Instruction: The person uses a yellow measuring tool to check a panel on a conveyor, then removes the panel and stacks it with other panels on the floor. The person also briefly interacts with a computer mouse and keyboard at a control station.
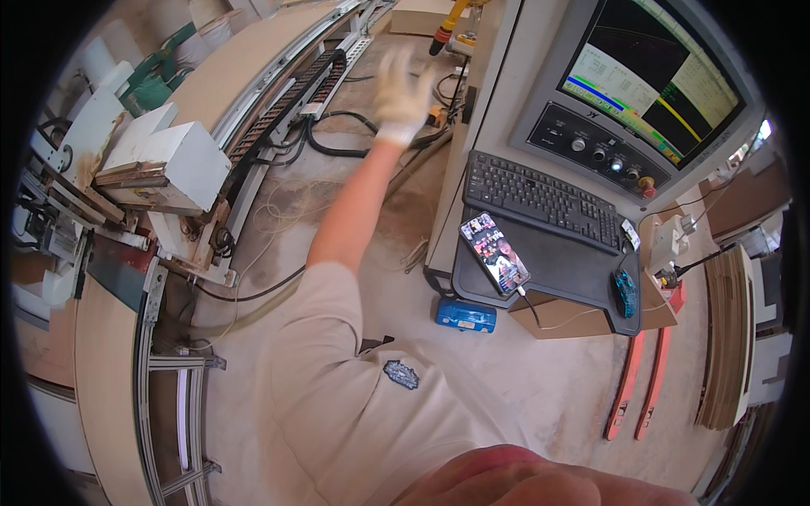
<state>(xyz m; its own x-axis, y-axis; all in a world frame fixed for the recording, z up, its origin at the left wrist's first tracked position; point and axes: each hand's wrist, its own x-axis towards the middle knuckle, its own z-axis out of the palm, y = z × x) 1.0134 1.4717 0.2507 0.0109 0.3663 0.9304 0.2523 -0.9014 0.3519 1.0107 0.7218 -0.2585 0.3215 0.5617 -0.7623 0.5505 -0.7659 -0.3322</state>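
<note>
Left hand (402, 94) (gloved) — clear of cabinet edge (494, 84), floor (409, 223) beneath

- Grey control cabinet (506, 93) (tall, with a screen set into its face), planted on a pale, scuffed floor (548, 363).
- Left of the cabinet, brownish stains underfoot, then a long machine bed (261, 59) topped with tan board.
- Farther left of the cabinet, a metal-framed table (105, 396) with another tan top.
- Right of the cabinet, stacked brown boards (724, 337).
- Past the cabinet's right edge, a small patch of bright light (764, 131).
</note>
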